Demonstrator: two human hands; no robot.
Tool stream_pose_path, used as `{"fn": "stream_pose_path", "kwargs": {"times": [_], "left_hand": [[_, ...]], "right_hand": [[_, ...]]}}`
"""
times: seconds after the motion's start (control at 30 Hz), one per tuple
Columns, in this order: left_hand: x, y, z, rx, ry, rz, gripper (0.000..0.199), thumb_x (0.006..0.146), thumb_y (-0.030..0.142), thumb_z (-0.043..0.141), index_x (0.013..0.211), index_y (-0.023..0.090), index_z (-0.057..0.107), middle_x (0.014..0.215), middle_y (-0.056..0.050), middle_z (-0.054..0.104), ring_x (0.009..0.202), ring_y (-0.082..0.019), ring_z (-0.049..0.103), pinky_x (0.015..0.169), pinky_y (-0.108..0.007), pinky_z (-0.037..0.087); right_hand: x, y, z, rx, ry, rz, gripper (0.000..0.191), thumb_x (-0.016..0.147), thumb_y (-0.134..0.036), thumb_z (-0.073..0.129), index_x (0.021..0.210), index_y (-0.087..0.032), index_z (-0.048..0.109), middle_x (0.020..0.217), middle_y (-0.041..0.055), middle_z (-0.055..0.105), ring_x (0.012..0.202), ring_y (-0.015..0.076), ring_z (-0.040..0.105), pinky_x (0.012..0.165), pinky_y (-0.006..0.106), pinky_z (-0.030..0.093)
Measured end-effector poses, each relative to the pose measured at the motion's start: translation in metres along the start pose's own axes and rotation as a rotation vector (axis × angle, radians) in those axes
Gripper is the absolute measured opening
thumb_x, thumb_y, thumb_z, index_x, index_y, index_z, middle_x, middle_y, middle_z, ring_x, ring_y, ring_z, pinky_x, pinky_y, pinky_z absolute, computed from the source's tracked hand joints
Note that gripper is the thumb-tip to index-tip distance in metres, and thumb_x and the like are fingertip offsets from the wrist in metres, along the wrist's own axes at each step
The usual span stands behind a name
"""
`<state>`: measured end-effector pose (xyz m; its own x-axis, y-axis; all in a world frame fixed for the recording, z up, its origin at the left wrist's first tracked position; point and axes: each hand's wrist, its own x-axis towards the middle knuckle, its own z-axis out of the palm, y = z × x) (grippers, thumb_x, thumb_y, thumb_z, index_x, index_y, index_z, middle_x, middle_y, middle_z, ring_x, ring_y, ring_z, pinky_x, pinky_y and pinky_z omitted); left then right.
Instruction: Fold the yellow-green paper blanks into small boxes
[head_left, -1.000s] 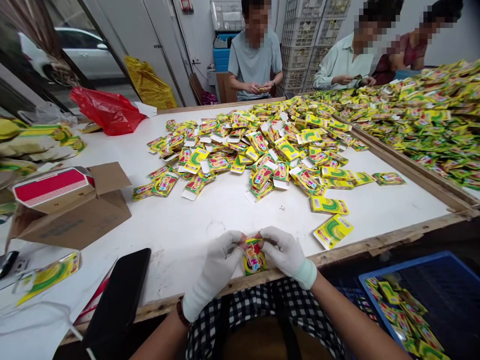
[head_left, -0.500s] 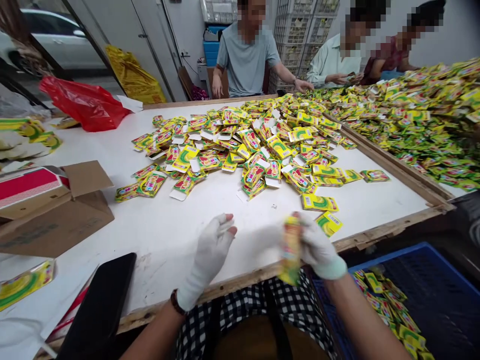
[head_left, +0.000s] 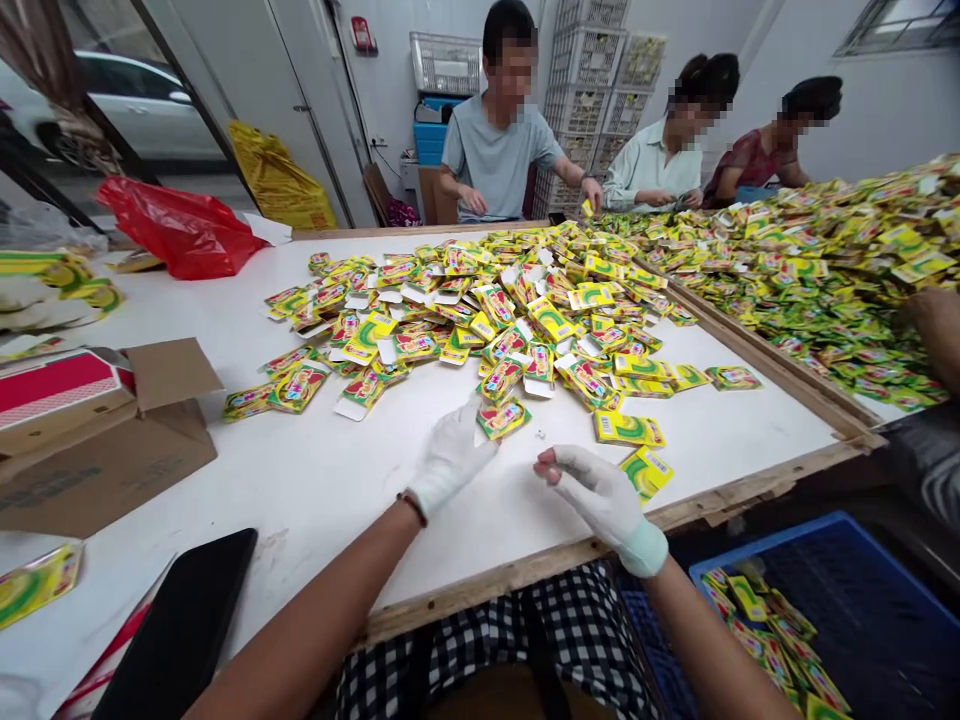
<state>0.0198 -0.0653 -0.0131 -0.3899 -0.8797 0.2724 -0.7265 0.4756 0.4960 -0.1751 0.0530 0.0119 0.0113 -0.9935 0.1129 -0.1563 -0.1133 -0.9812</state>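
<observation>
Small yellow-green packets with red print lie heaped on the white table (head_left: 300,480). At the near edge of the heap, my gloved left hand (head_left: 454,450) has its fingers closed on one packet (head_left: 503,418). My gloved right hand (head_left: 596,490) is just to the right, over the bare white surface, its thumb and fingertips curled close together with nothing between them. A yellow packet (head_left: 646,474) lies beside the right hand, and another packet (head_left: 630,429) is a little above it.
An open cardboard box (head_left: 105,470) and a black phone (head_left: 180,620) are at the left. A blue crate (head_left: 847,560) with packets stands low at the right. Wooden strips (head_left: 765,360) border the table. Several people sit beyond, and another person's arm (head_left: 937,325) reaches in at right.
My left hand has moved up and right to a packet at the heap. The packet in my right hand is gone from it, and that hand has moved slightly left.
</observation>
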Motion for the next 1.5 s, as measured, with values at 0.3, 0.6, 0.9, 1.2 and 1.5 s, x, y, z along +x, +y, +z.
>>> {"fn": "stream_pose_path", "kwargs": {"times": [0.3, 0.6, 0.9, 1.2, 1.5], "left_hand": [[-0.075, 0.018, -0.071, 0.090, 0.103, 0.282, 0.049, 0.083, 0.017, 0.059, 0.129, 0.021, 0.042, 0.130, -0.014, 0.052, 0.123, -0.030, 0.049, 0.101, -0.055, 0.042], [-0.115, 0.020, -0.036, -0.851, 0.131, -0.433, 0.032, 0.077, 0.023, 0.064, 0.103, 0.018, 0.048, 0.098, -0.007, 0.066, 0.091, -0.018, 0.068, 0.082, -0.034, 0.058], [-0.116, 0.011, -0.052, -0.780, -0.059, -0.286, 0.014, 0.084, 0.027, 0.058, 0.092, 0.017, 0.065, 0.092, -0.004, 0.067, 0.088, -0.016, 0.063, 0.081, -0.030, 0.054], [-0.118, 0.014, -0.043, -0.915, 0.079, -0.416, 0.035, 0.080, 0.028, 0.064, 0.111, 0.016, 0.057, 0.095, -0.004, 0.068, 0.090, -0.017, 0.065, 0.081, -0.030, 0.055], [-0.115, 0.025, -0.063, -0.771, -0.014, -0.378, 0.017, 0.082, 0.032, 0.062, 0.088, 0.017, 0.066, 0.084, -0.003, 0.070, 0.078, -0.016, 0.065, 0.070, -0.026, 0.055]], "right_hand": [[0.027, 0.010, 0.048, -0.146, -0.279, -0.086, 0.036, 0.088, -0.027, 0.053, 0.123, -0.018, 0.052, 0.117, 0.0086, 0.063, 0.104, 0.0224, 0.061, 0.093, 0.041, 0.050], [-0.014, 0.020, 0.082, 0.126, -0.068, 0.087, 0.051, 0.086, -0.018, 0.050, 0.132, -0.025, 0.030, 0.108, 0.0058, 0.062, 0.088, 0.0168, 0.065, 0.082, 0.034, 0.054], [-0.006, 0.007, 0.066, -0.041, -0.234, 0.018, 0.019, 0.085, -0.022, 0.052, 0.102, -0.018, 0.060, 0.097, 0.0051, 0.066, 0.089, 0.0178, 0.062, 0.083, 0.034, 0.051], [0.005, 0.003, 0.067, 0.089, -0.203, 0.027, 0.032, 0.084, -0.024, 0.056, 0.115, -0.019, 0.054, 0.095, 0.0043, 0.066, 0.084, 0.0155, 0.063, 0.079, 0.031, 0.053], [0.007, -0.018, 0.064, -0.065, -0.223, 0.061, 0.013, 0.079, -0.021, 0.058, 0.089, -0.017, 0.066, 0.075, 0.0016, 0.066, 0.066, 0.0137, 0.060, 0.062, 0.026, 0.051]]}}
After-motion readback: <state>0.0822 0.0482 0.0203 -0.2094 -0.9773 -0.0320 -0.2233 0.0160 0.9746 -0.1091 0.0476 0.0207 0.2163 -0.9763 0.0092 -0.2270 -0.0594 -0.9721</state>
